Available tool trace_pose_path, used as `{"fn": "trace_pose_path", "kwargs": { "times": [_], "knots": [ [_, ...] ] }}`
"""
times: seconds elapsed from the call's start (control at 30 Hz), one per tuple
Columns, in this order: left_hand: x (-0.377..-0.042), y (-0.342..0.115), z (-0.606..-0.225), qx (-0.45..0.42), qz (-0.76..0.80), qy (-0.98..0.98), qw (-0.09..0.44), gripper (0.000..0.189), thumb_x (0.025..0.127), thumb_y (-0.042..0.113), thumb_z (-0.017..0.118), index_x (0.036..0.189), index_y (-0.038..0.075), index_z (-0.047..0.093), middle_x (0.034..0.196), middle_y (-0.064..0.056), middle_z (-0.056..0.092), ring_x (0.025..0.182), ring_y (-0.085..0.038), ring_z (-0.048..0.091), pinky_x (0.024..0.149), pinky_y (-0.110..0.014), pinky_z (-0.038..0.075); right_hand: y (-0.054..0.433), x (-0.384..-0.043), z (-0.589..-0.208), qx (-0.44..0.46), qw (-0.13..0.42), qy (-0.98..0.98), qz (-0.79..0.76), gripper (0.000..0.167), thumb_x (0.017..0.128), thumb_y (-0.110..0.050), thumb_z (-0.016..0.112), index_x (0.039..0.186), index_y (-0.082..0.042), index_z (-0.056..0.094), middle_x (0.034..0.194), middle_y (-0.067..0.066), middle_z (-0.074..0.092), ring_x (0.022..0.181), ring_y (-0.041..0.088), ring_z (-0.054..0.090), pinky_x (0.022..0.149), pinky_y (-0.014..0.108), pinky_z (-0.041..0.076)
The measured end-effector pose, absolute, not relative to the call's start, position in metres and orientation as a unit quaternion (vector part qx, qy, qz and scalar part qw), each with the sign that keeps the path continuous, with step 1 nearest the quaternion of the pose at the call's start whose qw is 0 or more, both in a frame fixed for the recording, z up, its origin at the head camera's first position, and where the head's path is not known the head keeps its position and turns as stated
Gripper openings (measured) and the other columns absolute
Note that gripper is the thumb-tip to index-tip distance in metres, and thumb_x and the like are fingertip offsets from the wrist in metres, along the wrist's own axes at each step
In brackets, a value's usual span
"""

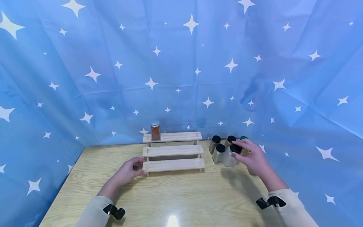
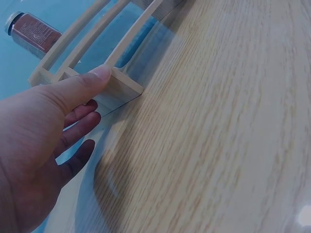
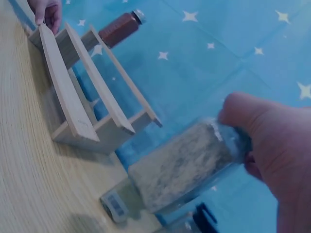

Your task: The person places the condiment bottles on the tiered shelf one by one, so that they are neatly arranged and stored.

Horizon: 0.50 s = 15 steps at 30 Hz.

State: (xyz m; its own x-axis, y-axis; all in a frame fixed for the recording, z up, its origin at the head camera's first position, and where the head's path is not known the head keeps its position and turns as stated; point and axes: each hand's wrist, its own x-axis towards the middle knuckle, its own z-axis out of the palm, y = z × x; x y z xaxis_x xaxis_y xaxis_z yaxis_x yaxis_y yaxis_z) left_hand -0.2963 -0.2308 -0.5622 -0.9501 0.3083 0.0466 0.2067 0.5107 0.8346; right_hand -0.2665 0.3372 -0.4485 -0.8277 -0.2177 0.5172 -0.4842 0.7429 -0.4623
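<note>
A three-tier wooden rack (image 1: 173, 151) stands against the back curtain. My left hand (image 1: 131, 170) is at its lower left end, the thumb (image 2: 99, 74) on the end of the lowest tier and the other fingers bent beside it. On the top tier, at the left, stands a spice jar with reddish-brown contents and a silver lid (image 1: 155, 131). To the right of the rack, my right hand (image 1: 253, 156) pinches a black-lidded glass jar of whitish, grainy contents (image 3: 180, 165) by its lid end. That jar overlaps a neighbouring jar (image 3: 116, 204) in the right wrist view.
Several more spice jars stand grouped right of the rack, among them a pale one with a black lid (image 1: 219, 154), a brown one (image 1: 215, 144) and one with a green lid (image 1: 243, 137). A blue star-patterned curtain (image 1: 175, 63) borders the wooden table (image 1: 181, 198).
</note>
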Motion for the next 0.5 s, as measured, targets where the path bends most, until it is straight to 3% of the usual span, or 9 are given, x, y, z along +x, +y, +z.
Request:
{"fn": "trace_pose_path", "kwargs": {
  "times": [0.2, 0.43, 0.5],
  "knots": [
    [-0.295, -0.230, -0.561, 0.146, 0.467, 0.871, 0.048, 0.055, 0.096, 0.024, 0.090, 0.143, 0.006, 0.068, 0.130, -0.006, 0.072, 0.123, -0.029, 0.068, 0.109, -0.053, 0.057, 0.315, -0.282, -0.444, 0.213, 0.273, -0.870, 0.350, 0.050, 0.094, -0.001, 0.086, 0.142, -0.009, 0.075, 0.122, 0.006, 0.071, 0.103, 0.020, 0.064, 0.076, 0.026, 0.055],
    [-0.294, -0.229, -0.560, 0.151, 0.467, 0.869, 0.051, 0.057, 0.096, 0.026, 0.090, 0.144, 0.004, 0.067, 0.131, -0.008, 0.072, 0.124, -0.031, 0.068, 0.110, -0.055, 0.057, 0.287, -0.303, -0.427, 0.259, 0.285, -0.844, 0.373, 0.049, 0.093, 0.002, 0.086, 0.141, -0.007, 0.076, 0.119, 0.009, 0.070, 0.093, 0.027, 0.062, 0.060, 0.024, 0.054],
    [-0.295, -0.230, -0.561, 0.154, 0.466, 0.870, 0.051, 0.058, 0.096, 0.027, 0.090, 0.144, 0.004, 0.067, 0.130, -0.007, 0.072, 0.123, -0.031, 0.068, 0.109, -0.055, 0.057, 0.278, -0.309, -0.421, 0.268, 0.283, -0.845, 0.366, 0.049, 0.094, 0.000, 0.086, 0.141, -0.007, 0.076, 0.119, 0.009, 0.070, 0.095, 0.026, 0.063, 0.062, 0.026, 0.056]
  ]
}}
